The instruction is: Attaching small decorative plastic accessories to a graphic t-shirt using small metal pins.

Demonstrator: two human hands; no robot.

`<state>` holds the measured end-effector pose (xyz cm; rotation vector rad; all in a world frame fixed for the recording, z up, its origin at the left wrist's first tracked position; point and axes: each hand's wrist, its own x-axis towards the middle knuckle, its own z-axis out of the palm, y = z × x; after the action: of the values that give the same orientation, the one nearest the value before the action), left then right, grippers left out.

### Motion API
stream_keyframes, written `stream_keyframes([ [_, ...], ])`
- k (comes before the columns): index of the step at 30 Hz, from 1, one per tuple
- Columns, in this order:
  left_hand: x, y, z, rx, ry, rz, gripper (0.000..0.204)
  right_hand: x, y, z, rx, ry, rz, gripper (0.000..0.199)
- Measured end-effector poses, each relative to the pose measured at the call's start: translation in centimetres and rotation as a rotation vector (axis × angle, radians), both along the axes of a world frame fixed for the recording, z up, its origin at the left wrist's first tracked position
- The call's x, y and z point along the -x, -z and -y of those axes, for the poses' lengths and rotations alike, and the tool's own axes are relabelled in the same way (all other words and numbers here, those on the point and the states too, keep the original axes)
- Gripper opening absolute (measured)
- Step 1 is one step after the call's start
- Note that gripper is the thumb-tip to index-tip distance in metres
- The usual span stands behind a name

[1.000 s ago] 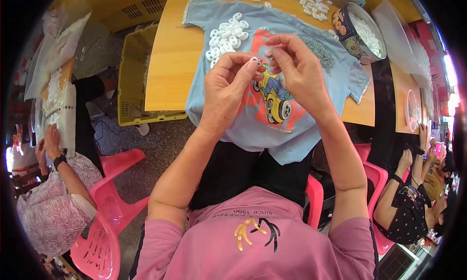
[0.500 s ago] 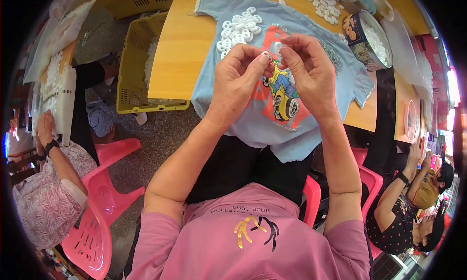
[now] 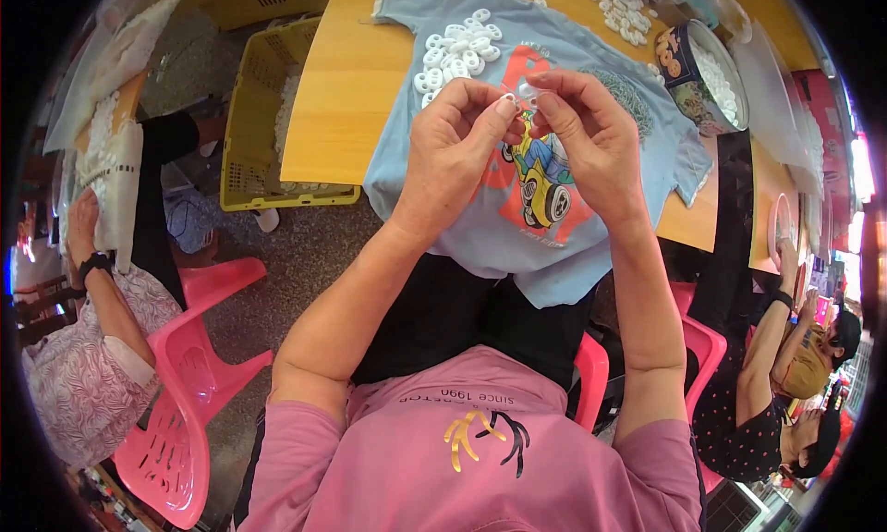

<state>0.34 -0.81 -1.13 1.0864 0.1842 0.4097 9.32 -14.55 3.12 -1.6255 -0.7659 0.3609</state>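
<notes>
White ring (image 3: 509, 98) pinched in both hands' grip above blue shirt (image 3: 480, 208) on wooden table (image 3: 337, 107).

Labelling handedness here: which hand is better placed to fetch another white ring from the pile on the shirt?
Left, probably. The left hand sits just below the white ring pile on the blue shirt; the right hand is farther right, both pinching a small piece.

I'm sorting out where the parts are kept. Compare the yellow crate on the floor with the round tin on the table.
The yellow crate is rectangular with slotted plastic walls; the round tin is a cylinder with printed, solid sides. The crate sits on the floor at the person's left, beside the table; the tin stands on the tabletop at the right. The crate looks much the larger. Both are open-topped and hold small white pieces.
</notes>
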Motion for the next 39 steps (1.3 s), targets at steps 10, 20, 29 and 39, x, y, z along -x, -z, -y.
stream_keyframes([
  [10,0.0,0.1,0.2,0.018,-0.012,-0.001,0.016,-0.6,0.5,0.4,-0.155,-0.011,-0.462,0.029],
  [20,0.1,0.0,0.2,0.005,-0.017,0.035,0.017,0.0,0.3,0.2,-0.131,-0.022,-0.452,0.030],
  [29,0.5,0.3,0.1,-0.012,-0.024,0.044,0.018,0.4,0.1,0.2,-0.072,-0.045,-0.392,0.033],
  [39,-0.1,-0.1,0.4,-0.028,-0.027,0.007,0.019,-0.2,0.1,0.4,-0.100,-0.041,-0.477,0.031],
])
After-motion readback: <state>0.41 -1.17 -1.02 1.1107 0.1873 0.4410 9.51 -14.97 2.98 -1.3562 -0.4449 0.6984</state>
